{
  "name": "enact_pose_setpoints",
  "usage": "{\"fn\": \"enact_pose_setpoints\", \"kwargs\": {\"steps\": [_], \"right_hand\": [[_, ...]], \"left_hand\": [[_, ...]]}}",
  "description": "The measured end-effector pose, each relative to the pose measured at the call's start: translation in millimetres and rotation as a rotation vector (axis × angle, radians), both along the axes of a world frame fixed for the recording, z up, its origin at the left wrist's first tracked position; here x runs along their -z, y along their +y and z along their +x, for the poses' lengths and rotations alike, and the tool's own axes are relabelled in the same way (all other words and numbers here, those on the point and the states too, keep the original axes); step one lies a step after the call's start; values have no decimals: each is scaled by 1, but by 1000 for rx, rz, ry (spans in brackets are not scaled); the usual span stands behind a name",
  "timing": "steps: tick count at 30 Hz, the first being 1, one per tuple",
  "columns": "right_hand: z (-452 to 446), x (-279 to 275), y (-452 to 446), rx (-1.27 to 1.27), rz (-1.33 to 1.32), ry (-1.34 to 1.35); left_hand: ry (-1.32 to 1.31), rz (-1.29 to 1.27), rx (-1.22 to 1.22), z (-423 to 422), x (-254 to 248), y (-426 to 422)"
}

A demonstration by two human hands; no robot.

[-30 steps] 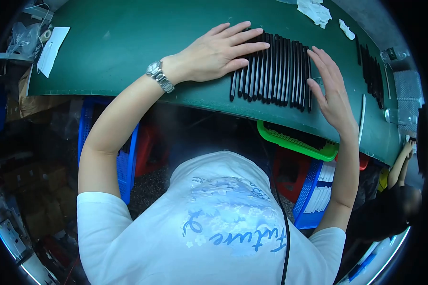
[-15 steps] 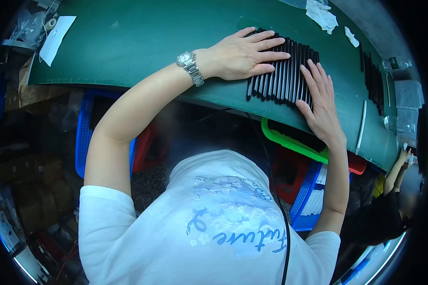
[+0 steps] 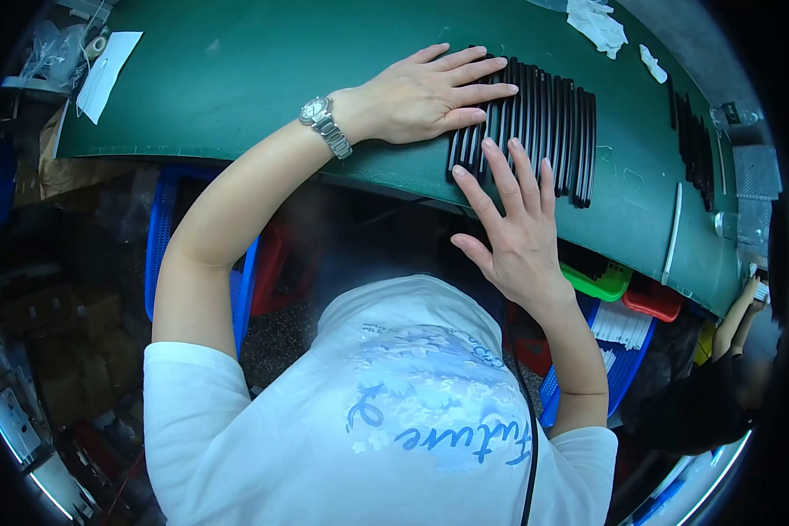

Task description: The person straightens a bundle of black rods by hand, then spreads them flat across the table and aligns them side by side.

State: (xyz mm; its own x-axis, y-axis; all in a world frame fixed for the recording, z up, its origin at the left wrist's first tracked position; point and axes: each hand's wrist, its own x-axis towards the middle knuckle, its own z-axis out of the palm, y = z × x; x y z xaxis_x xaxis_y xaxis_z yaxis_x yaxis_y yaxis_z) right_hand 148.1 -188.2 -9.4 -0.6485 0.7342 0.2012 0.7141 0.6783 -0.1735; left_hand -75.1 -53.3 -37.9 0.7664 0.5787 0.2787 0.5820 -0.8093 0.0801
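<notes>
A row of slim black rods [image 3: 559, 131] lies side by side on the green table [image 3: 272, 79], near its front edge. My left hand [image 3: 416, 96], with a metal watch [image 3: 323, 123] on the wrist, rests flat over the left end of the row, its fingers spread. Over the near ends of the middle rods is my right hand [image 3: 519, 223], fingers apart and holding nothing; whether its fingertips touch the rods I cannot tell. Part of the row is hidden beneath both hands.
More black rods [image 3: 694, 153] lie at the table's right, beyond a thin white strip [image 3: 672, 235]. Crumpled white tissue [image 3: 598, 28] sits at the back. Below the edge are blue [image 3: 158, 237], green [image 3: 618, 285] and red [image 3: 653, 300] baskets. Another person's arm [image 3: 735, 320] shows far right.
My right hand has moved left and toward me, from the row's right end to its near middle. My left hand has slid slightly left. More rods on the right are uncovered.
</notes>
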Motion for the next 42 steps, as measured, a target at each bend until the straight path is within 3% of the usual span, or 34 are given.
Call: {"fn": "enact_pose_setpoints", "kwargs": {"steps": [2, 5, 8, 12, 36, 42], "right_hand": [[-2, -1, -1, -18, -4, -7], [2, -3, -5, -204, -23, 185], [8, 2, -6, -160, 3, 305], [8, 3, -2, -23, 66, 301], [-3, 14, -2, -24, 190, 162], [7, 20, -5, -59, 182, 289]], "left_hand": [[8, 1, -7, -2, 0, -2], [13, 2, -10, -1, -3, -3], [-6, 2, -3, 1, -2, -3], [-49, 46, 8, 11, 4, 0], [-82, 58, 21, 26, 8, 5], [-85, 44, 13, 23, 7, 3]]}}
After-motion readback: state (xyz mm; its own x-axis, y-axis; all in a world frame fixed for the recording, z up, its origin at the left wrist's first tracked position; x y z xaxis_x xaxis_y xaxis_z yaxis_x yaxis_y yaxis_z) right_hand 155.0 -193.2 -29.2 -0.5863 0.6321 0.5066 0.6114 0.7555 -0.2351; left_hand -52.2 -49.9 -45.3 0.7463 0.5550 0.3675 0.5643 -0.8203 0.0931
